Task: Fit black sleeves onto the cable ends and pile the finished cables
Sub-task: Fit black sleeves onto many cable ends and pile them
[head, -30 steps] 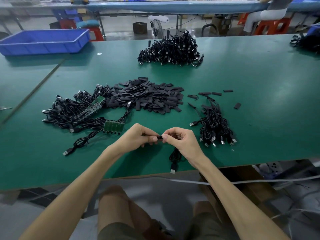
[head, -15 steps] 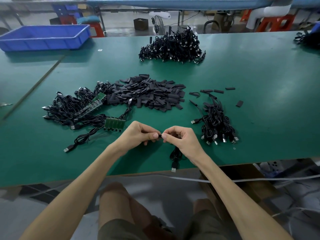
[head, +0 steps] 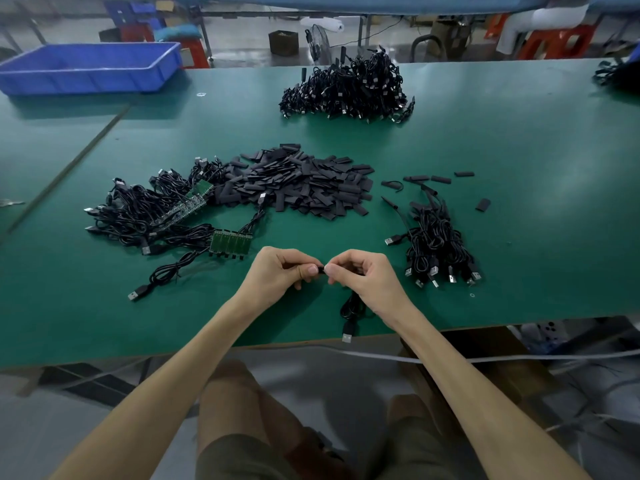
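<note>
Head view, with the two hands as the centre of the dial and 12 o'clock pointing away from the person. The left hand (head: 280,271) and right hand (head: 363,278) meet thumb tip to thumb tip just above the green table (head: 519,161), near its front edge. The left fingers are curled and pinch a black sleeve (head: 321,270), of which only a small dark bit shows between the thumbs. The right fingers are curled and pinch the end of a cable (head: 351,306). The cable drops in a loose coil at 6 o'clock and its USB plug (head: 347,336) lies at the table edge. How far the sleeve sits on the cable end cannot be told.

At 12 o'clock, near the hands, lies a wide heap of loose sleeves (head: 304,181). Farther off at 12 is a large cable pile (head: 346,88). At 10 o'clock a tangle of cables (head: 138,216) touches the heap's left side, and green circuit boards lie among them. A row of boards (head: 230,242) lies just beside the left hand. At 2 o'clock is a small cable bundle (head: 436,244) with its plugs toward the person, and a few stray sleeves (head: 483,204) lie beyond it. A blue bin (head: 90,64) stands at the far left, about 11 o'clock.
</note>
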